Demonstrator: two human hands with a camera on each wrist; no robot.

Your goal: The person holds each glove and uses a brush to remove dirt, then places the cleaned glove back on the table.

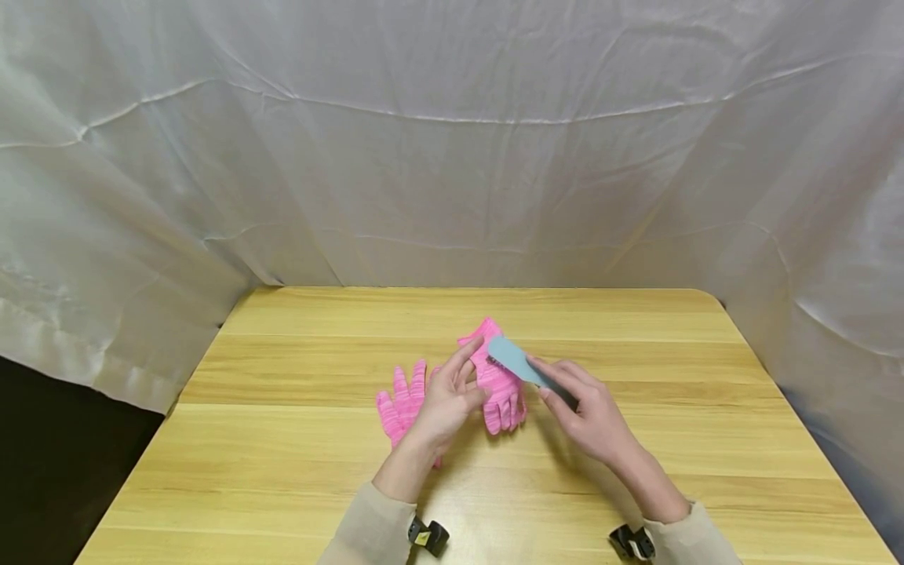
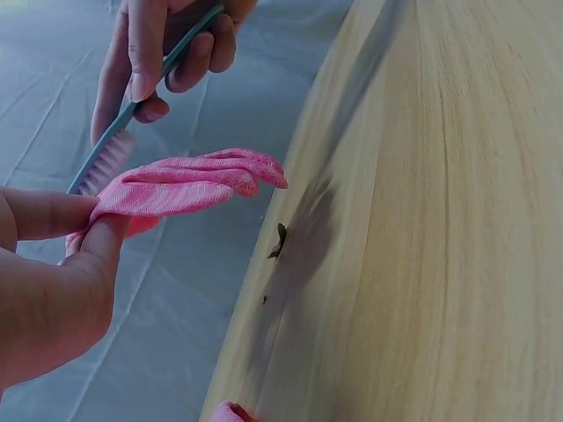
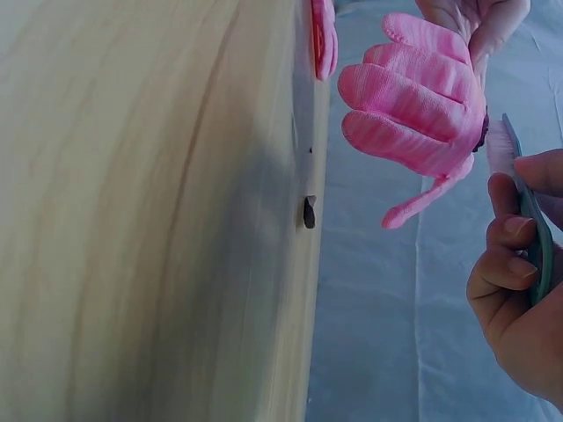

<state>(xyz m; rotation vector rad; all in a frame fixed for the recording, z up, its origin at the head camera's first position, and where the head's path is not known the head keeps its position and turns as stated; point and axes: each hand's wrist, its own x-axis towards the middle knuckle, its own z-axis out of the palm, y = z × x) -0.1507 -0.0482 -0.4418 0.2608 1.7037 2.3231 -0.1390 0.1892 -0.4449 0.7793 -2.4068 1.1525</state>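
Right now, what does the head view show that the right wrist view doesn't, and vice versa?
Only the head view: both beige sleeves and the black wrist devices. Only the right wrist view: a small dark scrap on the table. Both: the left hand pinching a pink glove, the right hand holding a brush, and another pink glove.

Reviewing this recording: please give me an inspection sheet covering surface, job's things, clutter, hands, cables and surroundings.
Surface: wood-grain table.
Job's things: held pink glove, above the table, dark patch at its edge; second pink glove on the table; blue brush, bristle contact unclear.
Clutter: small dark bits on the table.
Hands: left hand pinches the held glove; right hand grips the brush.
Cables: nothing seen.
Surroundings: pale cloth hanging behind and at both sides.
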